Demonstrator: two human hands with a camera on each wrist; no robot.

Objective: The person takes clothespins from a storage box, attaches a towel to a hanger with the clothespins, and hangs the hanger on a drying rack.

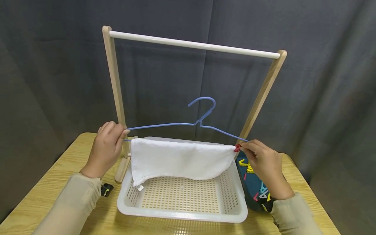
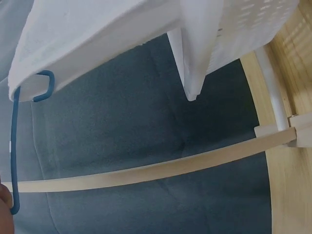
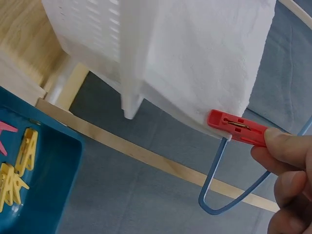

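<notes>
A blue wire hanger [image 1: 158, 125] is held up over the basket, its hook upward. Folded over its lower bar hangs a white cloth [image 1: 182, 160] with a small tag at its lower left corner. My left hand [image 1: 107, 143] grips the hanger's left end, beyond the cloth's edge. At the right end, my right hand [image 1: 262, 160] pinches a red clothespin [image 3: 236, 127] between thumb and finger. The clothespin's jaws sit on the cloth's upper right corner at the hanger bar. In the left wrist view, only fingertips [image 2: 5, 200] show at the hanger's bend.
A white perforated basket [image 1: 182, 216] stands on the wooden table [image 1: 64, 166] below the cloth. Behind it rises a wooden rack with a white top rail [image 1: 194, 44]. Right of the basket, a dark teal bin [image 3: 53, 195] holds several clothespins, including yellow ones [image 3: 27, 151].
</notes>
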